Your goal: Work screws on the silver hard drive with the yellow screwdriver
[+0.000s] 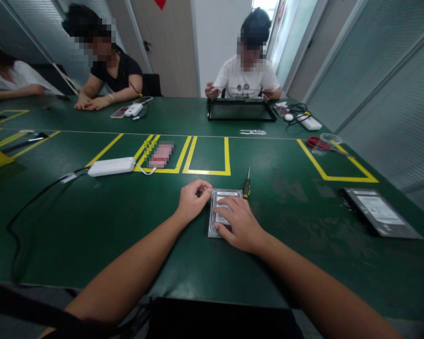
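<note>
A silver hard drive with a white label lies flat on the green table in front of me. My right hand rests over its right side, fingers spread across the top and thumb near the lower edge. At the drive's upper left corner is my left hand, its fingers curled together in a pinch. Whatever those fingers may hold is too small or hidden to make out. Just beyond the drive, on the right, lies a screwdriver with a dark green and yellow handle, its shaft pointing away from me.
A second drive-like device with a white label lies at right. To the left are a white power strip with a black cable and a pinkish phone. Yellow tape marks rectangles. Red-handled scissors lie farther right. Across the table sit several people.
</note>
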`<state>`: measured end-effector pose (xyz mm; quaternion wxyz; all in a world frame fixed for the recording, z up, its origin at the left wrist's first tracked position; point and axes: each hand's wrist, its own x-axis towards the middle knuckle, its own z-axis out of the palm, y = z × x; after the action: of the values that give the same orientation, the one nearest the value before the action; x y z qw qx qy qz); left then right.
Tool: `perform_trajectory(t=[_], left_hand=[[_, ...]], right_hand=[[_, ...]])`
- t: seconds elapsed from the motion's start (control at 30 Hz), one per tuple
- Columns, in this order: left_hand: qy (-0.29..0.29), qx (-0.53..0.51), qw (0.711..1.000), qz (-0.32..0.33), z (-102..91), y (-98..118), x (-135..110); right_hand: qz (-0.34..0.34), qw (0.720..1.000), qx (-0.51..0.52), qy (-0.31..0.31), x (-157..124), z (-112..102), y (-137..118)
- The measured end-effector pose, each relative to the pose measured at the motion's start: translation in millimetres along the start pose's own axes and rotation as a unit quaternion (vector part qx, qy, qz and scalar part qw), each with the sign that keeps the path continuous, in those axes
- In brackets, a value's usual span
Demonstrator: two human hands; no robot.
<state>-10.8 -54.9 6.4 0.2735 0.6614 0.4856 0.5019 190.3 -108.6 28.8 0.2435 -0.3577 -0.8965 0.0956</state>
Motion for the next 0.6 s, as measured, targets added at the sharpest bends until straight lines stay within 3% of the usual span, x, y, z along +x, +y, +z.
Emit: perform_trajectory(t=[0.27, 0.6], left_hand=[[0.015, 0.006, 1.0, -0.021, 1.6, 0.6, -2.6], [-0.018, 0.047, 0.998, -0.033, 3.8, 5.5, -1.0]], right_hand=[[0.012, 1.0, 0.004, -0.004, 0.0, -0.9, -0.3], [0.016, 1.0, 0.012, 0.0, -0.6, -2.3, 0.1]])
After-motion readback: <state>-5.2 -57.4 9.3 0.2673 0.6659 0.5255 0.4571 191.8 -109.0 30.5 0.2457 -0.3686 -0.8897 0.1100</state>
